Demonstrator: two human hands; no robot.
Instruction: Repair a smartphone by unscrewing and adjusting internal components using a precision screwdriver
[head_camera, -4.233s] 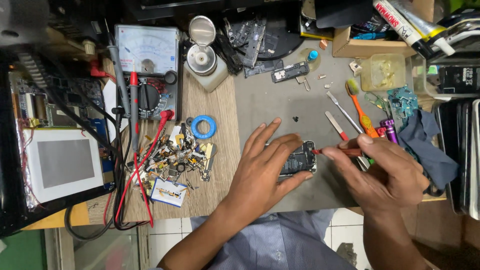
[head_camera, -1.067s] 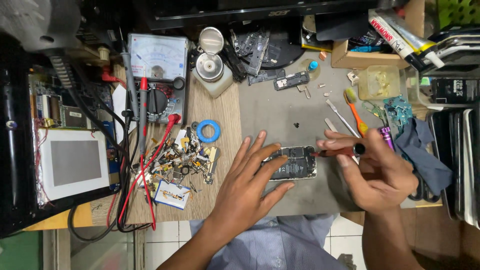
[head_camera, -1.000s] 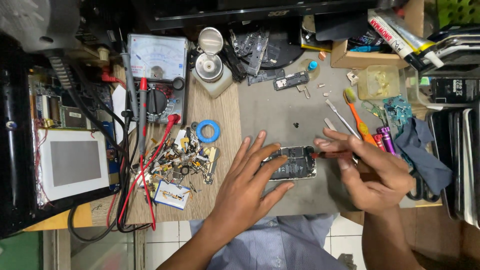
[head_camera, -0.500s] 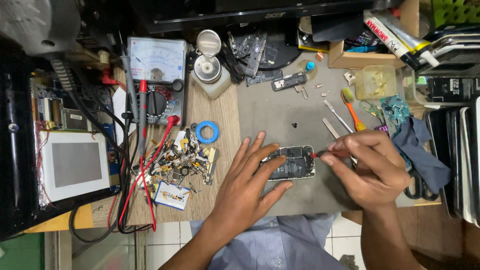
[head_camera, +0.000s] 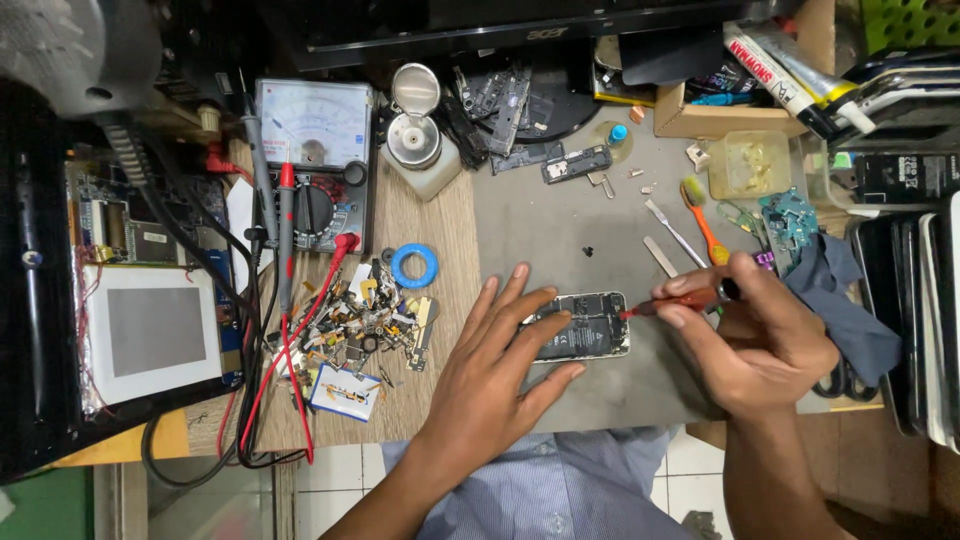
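An opened phone with its insides showing lies on the grey mat. My left hand rests flat beside it, fingertips pressing on its left side. My right hand grips a red-handled screwdriver. The screwdriver's tip touches the phone's right edge.
An analog multimeter with red and black leads stands at the back left. Near it are a blue tape ring, a heap of small parts and a metal-capped bottle. Tools, an orange toothbrush, a blue cloth and stacked phones crowd the right.
My right hand has lowered the screwdriver and brought its tip back to the phone's right edge. The left hand has stayed on the phone.
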